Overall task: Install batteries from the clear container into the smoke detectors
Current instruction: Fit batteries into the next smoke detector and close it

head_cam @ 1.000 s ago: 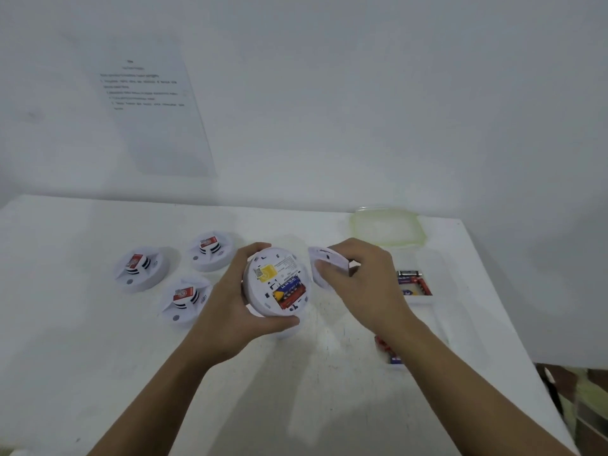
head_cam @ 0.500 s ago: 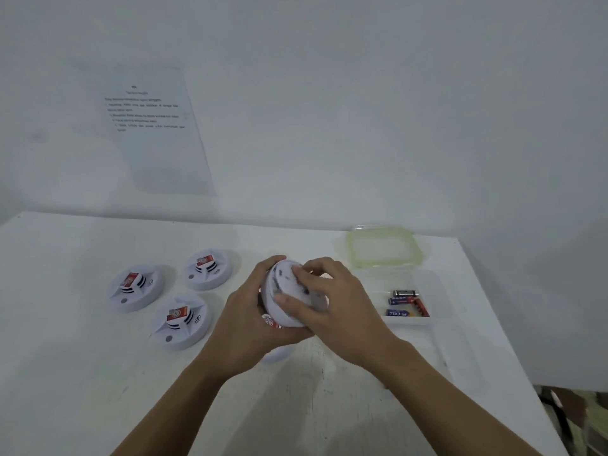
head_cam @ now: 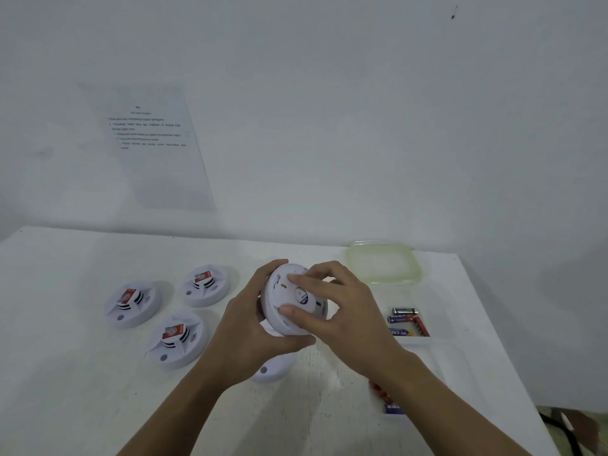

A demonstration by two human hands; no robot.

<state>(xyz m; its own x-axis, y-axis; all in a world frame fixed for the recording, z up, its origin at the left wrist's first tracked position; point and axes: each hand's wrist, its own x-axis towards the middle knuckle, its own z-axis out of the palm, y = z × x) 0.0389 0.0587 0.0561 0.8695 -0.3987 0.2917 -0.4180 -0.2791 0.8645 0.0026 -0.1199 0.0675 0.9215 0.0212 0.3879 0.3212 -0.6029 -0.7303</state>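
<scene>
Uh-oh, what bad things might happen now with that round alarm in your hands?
The detector is tilted in the air between the left hand and right hand; a slip might drop it onto the other detector lying just below. The right forearm also crosses right above some batteries, so a quick pull back might knock them.

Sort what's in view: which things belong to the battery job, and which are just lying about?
Job:
- held detector, gripped by left hand and right hand
- three detectors at left
- fifth detector beneath the hands
- batteries in the container

Lying about:
- lid
- sheet on the wall
</scene>
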